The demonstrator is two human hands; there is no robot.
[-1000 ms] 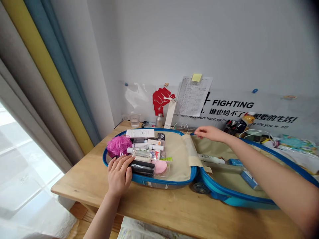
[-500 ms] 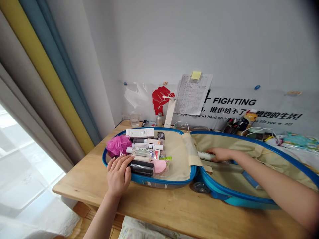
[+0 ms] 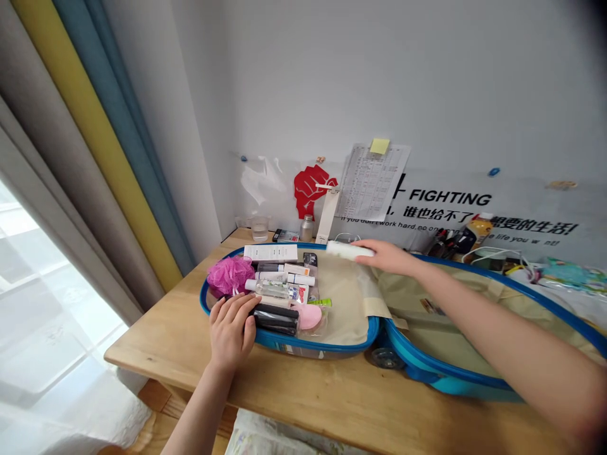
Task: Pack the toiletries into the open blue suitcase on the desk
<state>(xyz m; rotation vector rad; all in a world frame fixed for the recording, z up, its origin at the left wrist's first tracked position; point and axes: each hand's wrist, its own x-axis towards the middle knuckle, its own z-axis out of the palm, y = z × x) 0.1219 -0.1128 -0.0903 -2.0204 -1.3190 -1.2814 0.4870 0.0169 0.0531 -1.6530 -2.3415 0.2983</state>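
Note:
My right hand (image 3: 386, 256) grips one end of a slim white bottle (image 3: 348, 251), held level above the back edge of the suitcase's left half. The open blue suitcase (image 3: 327, 347) lies on the table with its beige lining showing. At its near left rim rests my left hand (image 3: 232, 332), fingers stretched out beside a black cylindrical item (image 3: 275, 319). Packed around there are a pink bath puff (image 3: 231, 275), a white box (image 3: 270, 253), a clear bottle (image 3: 270, 289), several small tubes and a pink rounded item (image 3: 309, 316).
The wooden table (image 3: 332, 395) stands against a wall with a lettered banner (image 3: 450, 197). Behind the suitcase are a glass (image 3: 259, 230), a small metallic-looking bottle (image 3: 306, 227), a white desk lamp (image 3: 327, 215) and a pen holder. A curtain (image 3: 95, 145) hangs at left.
My right hand has lifted the white bottle out of the suitcase's right half and carried it up and left. My left hand stays on the rim. The view has shifted slightly.

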